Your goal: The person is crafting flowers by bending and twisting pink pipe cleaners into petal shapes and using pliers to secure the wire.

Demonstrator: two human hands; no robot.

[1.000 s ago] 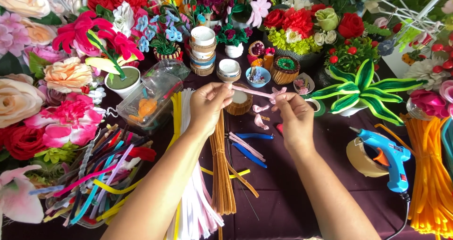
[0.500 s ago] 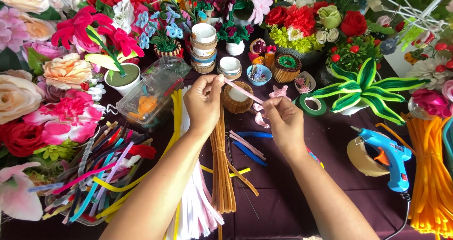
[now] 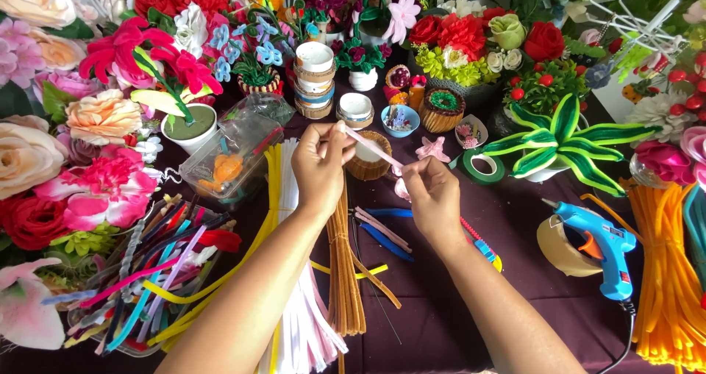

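Note:
My left hand [image 3: 320, 164] pinches the upper end of a pale pink pipe cleaner [image 3: 371, 146]. My right hand [image 3: 432, 197] pinches its lower end, so the stem runs slanted between the two hands. Both hands hover over a dark purple table [image 3: 426, 308], above bundles of brown pipe cleaners [image 3: 344, 271] and white pipe cleaners [image 3: 309, 322]. A small woven brown basket [image 3: 368, 164] sits just behind the stem. Loose pink and blue pieces [image 3: 382, 234] lie under my right wrist.
Handmade flowers crowd the left side and back. A blue glue gun [image 3: 603, 245] and a tape roll [image 3: 562, 245] lie at right, beside orange pipe cleaners [image 3: 665, 278]. A green floral tape ring [image 3: 483, 166], stacked small pots [image 3: 315, 80] and a clear plastic box [image 3: 232, 157] stand nearby.
Both hands have dropped slightly toward me, still holding the pink pipe cleaner. Its right end has moved lower, tilting the stem more steeply.

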